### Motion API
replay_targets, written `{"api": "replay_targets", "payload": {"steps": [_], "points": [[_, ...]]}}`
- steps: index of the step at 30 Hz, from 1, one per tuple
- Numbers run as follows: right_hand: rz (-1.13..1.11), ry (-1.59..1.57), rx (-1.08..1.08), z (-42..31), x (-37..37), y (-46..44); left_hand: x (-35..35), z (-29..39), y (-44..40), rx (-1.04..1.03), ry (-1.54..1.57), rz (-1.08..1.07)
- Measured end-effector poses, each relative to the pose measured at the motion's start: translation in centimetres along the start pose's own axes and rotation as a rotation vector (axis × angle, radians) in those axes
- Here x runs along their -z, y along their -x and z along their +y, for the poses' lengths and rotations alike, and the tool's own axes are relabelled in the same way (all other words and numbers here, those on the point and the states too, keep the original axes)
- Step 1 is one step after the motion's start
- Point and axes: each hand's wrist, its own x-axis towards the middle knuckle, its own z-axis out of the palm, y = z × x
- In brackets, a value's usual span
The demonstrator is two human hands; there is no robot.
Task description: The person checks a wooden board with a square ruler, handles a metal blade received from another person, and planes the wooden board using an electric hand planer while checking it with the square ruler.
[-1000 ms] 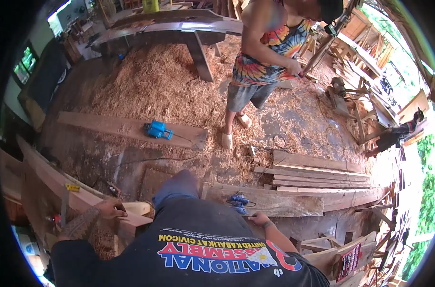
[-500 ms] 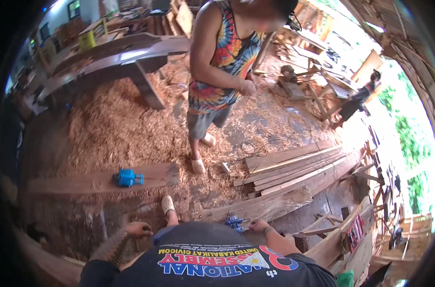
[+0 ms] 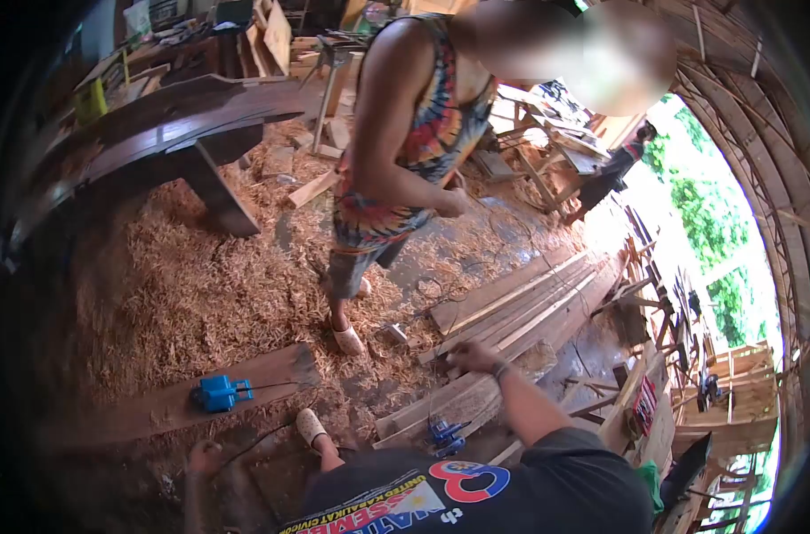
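Left hand blurred, grip unclear, near wide board with light-blue tool on top. Right hand bent-fingered over stacked boards, past dark-blue tool; can't tell if gripping. Person stands beyond.

Long brown boards, laid flat by R hand, dk-blue pwr tool set bodyward of same hand.

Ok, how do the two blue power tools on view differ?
The light blue tool is a paler turquoise; the dark blue tool is deeper in shade. The light blue tool looks bulkier, the dark blue tool smaller. The light blue tool rests on the dark plank; the dark blue tool sits by the boards. Neither is in a hand.
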Motion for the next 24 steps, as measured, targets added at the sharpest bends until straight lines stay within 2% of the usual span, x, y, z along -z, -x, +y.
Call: {"api": "replay_targets", "payload": {"steps": [1,2,4,5,6,7,8,9,10,12,19,23,24], "points": [[0.185,0.12,0.134,2.7,2.5,-5.4,0.2,-1.3,0.7,-0.003,0.067,0.086],[0.095,-0.264,0.588,4.2,5.7,-8.5,0.0,-2.7,2.2,0.028,0.165,0.071],[0.292,-0.13,0.374,-0.3,12.4,-12.2,-1.4,-6.1,6.6,0.022,0.252,0.068],[0.385,-0.181,0.158,-4.6,14.6,-12.1,-2.2,-7.8,9.1,-0.012,0.243,0.076],[0.435,-0.206,0.179,-7.8,16.0,-11.9,-3.8,-9.6,11.9,-0.109,0.132,0.102],[0.597,-0.069,0.192,-10.7,16.4,-12.2,-4.8,-10.6,14.4,0.238,0.05,-0.074],[0.65,0.026,0.172,-13.1,17.5,-12.3,-7.6,-16.4,16.7,0.096,0.129,-0.065],[0.694,-0.071,0.266,-13.8,18.4,-13.5,-7.9,-16.3,18.4,0.31,0.095,-0.168],[0.721,-0.172,0.214,-16.4,18.4,-12.6,-8.0,-16.1,19.5,0.413,0.102,-0.219],[0.753,-0.234,0.169,-19.6,18.3,-12.1,-7.6,-15.4,20.3,0.495,0.143,-0.248],[0.671,-0.385,0.124,-22.5,18.4,-12.6,-7.3,-14.5,19.0,0.538,0.267,-0.213],[0.784,-0.552,0.201,-22.5,17.5,-11.8,-7.0,-13.9,17.3,0.52,0.309,-0.206],[0.754,-0.548,0.205,-21.8,18.0,-12.3,-6.8,-13.5,16.7,0.509,0.324,-0.197]]}}
